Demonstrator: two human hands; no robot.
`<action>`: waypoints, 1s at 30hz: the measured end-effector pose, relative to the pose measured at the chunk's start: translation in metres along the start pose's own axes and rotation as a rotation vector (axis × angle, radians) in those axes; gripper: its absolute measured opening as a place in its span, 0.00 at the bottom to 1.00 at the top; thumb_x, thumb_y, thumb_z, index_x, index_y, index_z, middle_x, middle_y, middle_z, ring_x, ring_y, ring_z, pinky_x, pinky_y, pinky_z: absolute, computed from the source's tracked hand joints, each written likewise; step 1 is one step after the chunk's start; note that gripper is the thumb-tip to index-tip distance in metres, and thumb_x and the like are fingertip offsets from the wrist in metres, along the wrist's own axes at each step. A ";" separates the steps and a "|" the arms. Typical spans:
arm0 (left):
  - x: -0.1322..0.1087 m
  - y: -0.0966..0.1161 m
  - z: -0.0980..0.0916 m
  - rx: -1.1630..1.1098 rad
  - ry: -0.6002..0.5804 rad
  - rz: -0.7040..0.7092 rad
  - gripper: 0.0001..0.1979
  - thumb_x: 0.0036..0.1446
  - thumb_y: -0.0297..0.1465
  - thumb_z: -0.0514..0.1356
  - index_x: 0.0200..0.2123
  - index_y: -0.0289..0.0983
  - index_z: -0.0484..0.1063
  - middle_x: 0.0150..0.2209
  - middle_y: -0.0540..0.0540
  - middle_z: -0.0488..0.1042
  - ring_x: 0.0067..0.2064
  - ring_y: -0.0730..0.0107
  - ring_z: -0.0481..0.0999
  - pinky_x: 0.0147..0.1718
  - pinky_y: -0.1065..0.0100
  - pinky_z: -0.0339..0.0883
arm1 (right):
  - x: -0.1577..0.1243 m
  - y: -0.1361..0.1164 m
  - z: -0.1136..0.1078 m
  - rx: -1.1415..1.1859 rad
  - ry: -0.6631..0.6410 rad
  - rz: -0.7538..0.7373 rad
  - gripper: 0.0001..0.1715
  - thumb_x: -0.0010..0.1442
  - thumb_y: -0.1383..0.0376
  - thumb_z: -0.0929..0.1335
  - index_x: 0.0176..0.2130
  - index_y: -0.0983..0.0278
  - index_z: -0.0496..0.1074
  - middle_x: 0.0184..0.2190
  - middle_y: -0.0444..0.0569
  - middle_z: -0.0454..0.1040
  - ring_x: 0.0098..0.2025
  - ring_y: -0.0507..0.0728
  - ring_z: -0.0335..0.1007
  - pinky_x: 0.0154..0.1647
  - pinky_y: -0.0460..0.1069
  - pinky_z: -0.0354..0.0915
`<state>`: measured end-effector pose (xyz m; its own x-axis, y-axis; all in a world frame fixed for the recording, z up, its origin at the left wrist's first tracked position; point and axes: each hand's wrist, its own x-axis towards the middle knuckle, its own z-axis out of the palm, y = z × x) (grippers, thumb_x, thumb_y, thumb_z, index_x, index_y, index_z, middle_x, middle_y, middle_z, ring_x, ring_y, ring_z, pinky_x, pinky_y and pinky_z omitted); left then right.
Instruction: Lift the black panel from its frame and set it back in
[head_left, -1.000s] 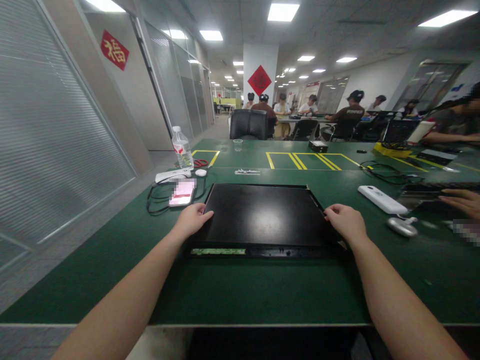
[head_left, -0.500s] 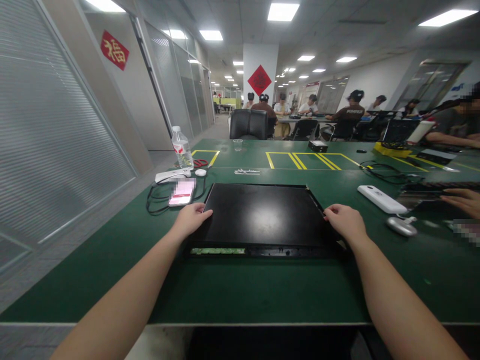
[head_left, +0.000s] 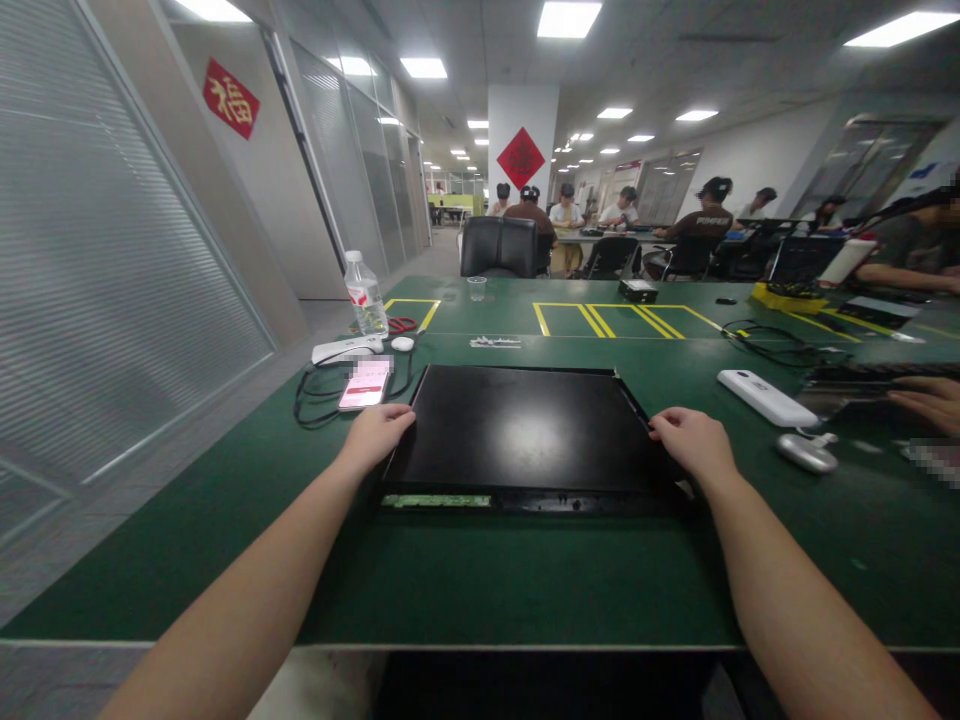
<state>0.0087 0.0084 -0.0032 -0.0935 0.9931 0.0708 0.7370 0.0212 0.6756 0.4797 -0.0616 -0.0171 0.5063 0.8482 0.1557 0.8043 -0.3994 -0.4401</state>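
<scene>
A black flat display panel (head_left: 517, 430) lies in front of me, with a dark frame around its far and right edges. Along its near edge runs a strip of green circuit board (head_left: 436, 501) and a black bar. My left hand (head_left: 379, 432) grips the panel's left side, thumb and fingers closed at the edge. On the opposite side my right hand (head_left: 694, 440) pinches the right edge near the frame. The undersides of both grips are hidden.
Left of the panel are a phone (head_left: 365, 384), cables, a water bottle (head_left: 365, 295) and red-handled scissors (head_left: 402, 325). A white power bank (head_left: 766, 398) and a silver mouse-like object (head_left: 805, 453) lie right, near another person's hand (head_left: 930, 400). Beyond stands a plastic cup (head_left: 476, 289).
My left thumb has drawn back slightly leftward, from over the panel's surface to its edge. The right hand and the panel look nearly unchanged.
</scene>
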 end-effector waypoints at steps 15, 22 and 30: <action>0.001 -0.005 0.004 0.078 -0.064 0.019 0.17 0.52 0.40 0.61 0.37 0.35 0.84 0.29 0.44 0.82 0.35 0.56 0.80 0.34 0.64 0.67 | 0.001 -0.002 -0.002 0.130 -0.022 0.034 0.16 0.54 0.58 0.65 0.32 0.59 0.82 0.31 0.49 0.82 0.37 0.61 0.74 0.33 0.52 0.61; 0.001 -0.005 0.004 0.102 -0.063 0.012 0.16 0.54 0.39 0.61 0.38 0.36 0.84 0.34 0.42 0.84 0.39 0.54 0.81 0.37 0.64 0.68 | 0.002 0.002 0.001 0.217 -0.002 0.034 0.15 0.53 0.58 0.65 0.31 0.59 0.81 0.30 0.49 0.82 0.38 0.62 0.76 0.35 0.52 0.62; -0.001 -0.003 0.004 0.231 -0.067 0.043 0.16 0.57 0.38 0.60 0.41 0.37 0.85 0.38 0.41 0.85 0.42 0.54 0.82 0.37 0.65 0.67 | 0.002 0.000 0.000 0.240 -0.011 0.055 0.15 0.53 0.58 0.65 0.30 0.59 0.81 0.29 0.49 0.82 0.39 0.63 0.76 0.37 0.53 0.63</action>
<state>0.0094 0.0077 -0.0077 -0.0202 0.9989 0.0417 0.8736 -0.0026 0.4867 0.4810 -0.0599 -0.0171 0.5427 0.8318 0.1164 0.6777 -0.3518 -0.6457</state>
